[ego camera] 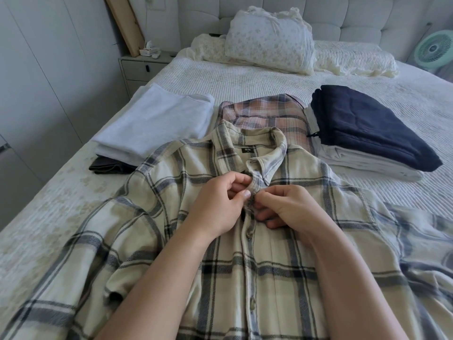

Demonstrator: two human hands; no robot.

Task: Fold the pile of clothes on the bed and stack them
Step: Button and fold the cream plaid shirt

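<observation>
The left hand (218, 202) and right hand (286, 209) each pinched the cream plaid shirt (269, 278) at its top button; keeping the front flat would help.

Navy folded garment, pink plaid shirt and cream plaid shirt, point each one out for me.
Navy folded garment (365, 123): head view, middle of its top face.
Pink plaid shirt (267, 114): head view, centre of the folded front.
Cream plaid shirt (277, 278): head view, front panel below the hands.

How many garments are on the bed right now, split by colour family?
Plaid shirts: 2, the cream plaid shirt gripped by the left hand and right hand, and the folded pink plaid shirt.
Light grey or white folded items: 2, possibly more layers.
Navy: 1.
Dark grey: 1.
Total: 6
</observation>
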